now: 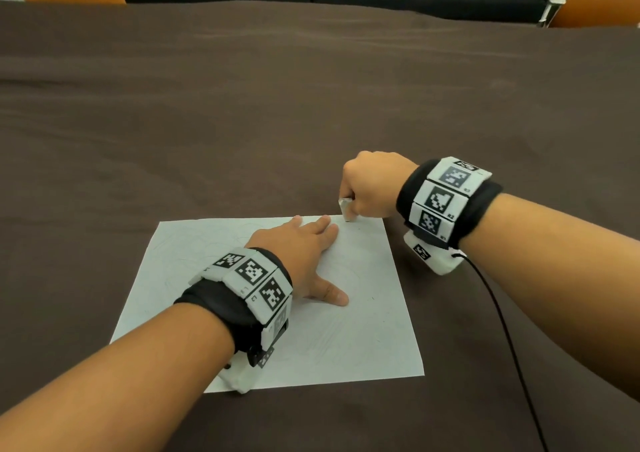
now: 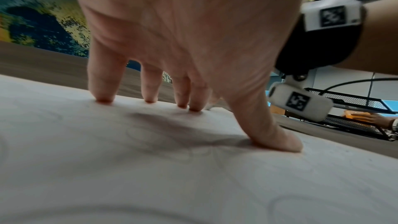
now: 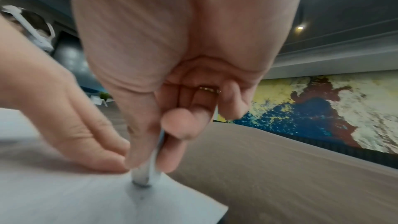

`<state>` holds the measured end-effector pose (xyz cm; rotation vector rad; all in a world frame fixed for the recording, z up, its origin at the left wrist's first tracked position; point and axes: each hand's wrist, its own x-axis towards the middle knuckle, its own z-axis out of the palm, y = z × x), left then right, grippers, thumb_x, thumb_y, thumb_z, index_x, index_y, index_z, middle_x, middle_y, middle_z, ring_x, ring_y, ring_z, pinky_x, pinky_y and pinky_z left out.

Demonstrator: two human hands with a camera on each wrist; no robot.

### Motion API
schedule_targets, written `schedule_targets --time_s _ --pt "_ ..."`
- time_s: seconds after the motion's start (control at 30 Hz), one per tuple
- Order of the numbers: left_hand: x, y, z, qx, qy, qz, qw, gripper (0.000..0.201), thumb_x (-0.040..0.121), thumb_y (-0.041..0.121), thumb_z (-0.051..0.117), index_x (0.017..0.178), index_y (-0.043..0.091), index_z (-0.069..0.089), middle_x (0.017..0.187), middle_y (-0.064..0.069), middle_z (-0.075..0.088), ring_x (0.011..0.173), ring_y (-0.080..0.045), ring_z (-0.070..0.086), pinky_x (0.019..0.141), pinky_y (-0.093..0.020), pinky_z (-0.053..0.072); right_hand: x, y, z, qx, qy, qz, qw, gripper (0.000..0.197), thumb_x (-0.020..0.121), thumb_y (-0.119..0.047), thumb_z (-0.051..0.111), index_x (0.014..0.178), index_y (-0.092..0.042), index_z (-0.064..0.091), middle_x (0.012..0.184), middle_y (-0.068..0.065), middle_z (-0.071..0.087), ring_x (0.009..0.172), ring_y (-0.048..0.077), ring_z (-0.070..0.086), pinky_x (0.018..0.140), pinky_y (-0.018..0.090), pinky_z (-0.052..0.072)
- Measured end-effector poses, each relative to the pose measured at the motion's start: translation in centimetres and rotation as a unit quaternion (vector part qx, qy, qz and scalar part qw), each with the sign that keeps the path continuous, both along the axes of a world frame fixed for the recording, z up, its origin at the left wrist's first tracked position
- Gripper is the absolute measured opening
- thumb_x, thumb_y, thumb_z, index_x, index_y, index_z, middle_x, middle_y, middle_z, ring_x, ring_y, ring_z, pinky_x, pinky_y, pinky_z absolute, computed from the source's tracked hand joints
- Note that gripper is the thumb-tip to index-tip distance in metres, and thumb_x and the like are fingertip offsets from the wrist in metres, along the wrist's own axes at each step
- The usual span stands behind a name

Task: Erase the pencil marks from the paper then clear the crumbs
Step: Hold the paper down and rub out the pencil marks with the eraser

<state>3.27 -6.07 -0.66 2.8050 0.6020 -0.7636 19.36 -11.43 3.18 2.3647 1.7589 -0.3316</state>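
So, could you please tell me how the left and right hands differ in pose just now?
The left hand lies flat, fingers straight, pressing the paper; the right hand is curled, pinching an eraser. The left sits mid-sheet, the right at the far right corner. Both bear on the paper.

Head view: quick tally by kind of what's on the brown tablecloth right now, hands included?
White paper sheets: 1, lying flat on the brown tablecloth
White block erasers: 1, pinched upright in the right hand, its tip on the sheet's far right corner
Hands: 2, left hand spread flat on the sheet, right hand
Total: 4
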Motion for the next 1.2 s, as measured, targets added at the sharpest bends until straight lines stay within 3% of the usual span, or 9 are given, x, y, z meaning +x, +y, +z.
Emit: schedule_targets --time_s 0.13,0.2,0.3,0.43,0.53,0.77,0.97,1.07,1.2 --pt "-0.1 0.1 -0.1 0.0 -0.006 0.0 1.0 0.113 0.072 0.081 0.058 0.157 0.033 0.0 0.163 0.019 -0.007 0.152 -0.019 0.001 0.115 -0.051 0.031 -0.7 -1.4 -0.6 -0.028 -0.001 0.057 0.998 0.02 0.093 -0.027 0.063 0.098 -0.018 0.08 0.095 0.004 0.075 0.085 0.027 0.067 0.076 0.04 0.06" --pt "-0.1 0.1 -0.2 -0.002 -0.007 0.0 1.0 0.113 0.072 0.081 0.058 0.157 0.033 0.0 0.163 0.019 -0.008 0.152 -0.019 0.0 0.115 -0.05 0.029 -0.8 -2.4 -0.7 -0.059 0.024 0.076 0.995 0.02 0.094 -0.03 0.066 0.101 -0.019 0.08 0.097 0.0 0.076 0.087 0.024 0.068 0.08 0.041 0.06" --pt "-0.1 0.0 -0.2 -0.004 -0.011 0.0 1.0 0.114 0.072 0.08 0.059 0.157 0.033 -0.001 0.163 0.019 -0.008 0.152 -0.019 0.0 0.115 -0.05 0.03 -0.4 -2.6 -0.3 -0.072 0.052 0.056 0.994 0.018 0.091 -0.036 0.072 0.106 -0.029 0.08 0.099 -0.01 0.073 0.089 0.019 0.065 0.081 0.037 0.058" --pt "0.0 0.0 0.0 0.0 -0.008 -0.001 1.0 0.113 0.073 0.08 0.059 0.157 0.033 -0.002 0.163 0.021 -0.008 0.152 -0.018 0.001 0.114 -0.05 0.031 0.7 -0.4 -0.3 -0.009 0.037 -0.011 0.999 0.014 0.089 -0.029 0.073 0.1 -0.032 0.081 0.086 -0.013 0.067 0.088 0.02 0.065 0.075 0.034 0.056" --pt "0.0 -0.1 0.1 0.002 -0.003 -0.002 1.0 0.113 0.073 0.08 0.058 0.156 0.034 -0.002 0.163 0.021 -0.008 0.152 -0.018 0.001 0.113 -0.052 0.032 0.9 0.5 -0.2 0.002 0.025 -0.023 0.999 0.016 0.087 -0.023 0.068 0.095 -0.027 0.082 0.088 -0.005 0.073 0.085 0.023 0.067 0.071 0.034 0.058" --pt "0.0 0.1 -0.3 -0.004 -0.009 -0.001 1.0 0.113 0.073 0.081 0.058 0.157 0.033 -0.001 0.163 0.019 -0.008 0.152 -0.019 0.0 0.115 -0.05 0.028 -0.2 -2.2 -1.0 -0.037 0.013 0.06 0.997 0.023 0.094 -0.031 0.064 0.1 -0.016 0.079 0.096 0.004 0.076 0.087 0.028 0.068 0.08 0.045 0.06" --pt "0.1 0.0 -0.3 0.001 -0.014 -0.003 1.0 0.113 0.071 0.082 0.058 0.156 0.034 0.001 0.163 0.021 -0.006 0.152 -0.019 0.002 0.113 -0.049 0.031 -0.1 -2.1 -0.3 -0.057 0.027 0.049 0.997 0.015 0.09 -0.035 0.072 0.1 -0.029 0.08 0.095 -0.006 0.074 0.089 0.023 0.066 0.08 0.041 0.059" --pt "-0.1 0.1 -0.3 0.004 -0.016 -0.003 1.0 0.112 0.071 0.082 0.057 0.156 0.035 0.002 0.163 0.021 -0.005 0.152 -0.019 0.002 0.113 -0.051 0.033 -0.1 -1.1 -0.2 -0.024 0.007 0.024 0.999 0.014 0.09 -0.031 0.069 0.098 -0.028 0.081 0.095 -0.005 0.073 0.087 0.024 0.067 0.077 0.037 0.059" --pt "-0.1 0.2 -0.5 0.002 -0.018 0.0 1.0 0.112 0.07 0.082 0.058 0.156 0.035 0.003 0.163 0.021 -0.006 0.152 -0.018 0.002 0.112 -0.05 0.034 -1.9 -2.3 -0.3 -0.036 -0.019 0.076 0.996 0.02 0.094 -0.03 0.061 0.091 -0.019 0.078 0.086 0.002 0.071 0.079 0.026 0.065 0.074 0.038 0.059"
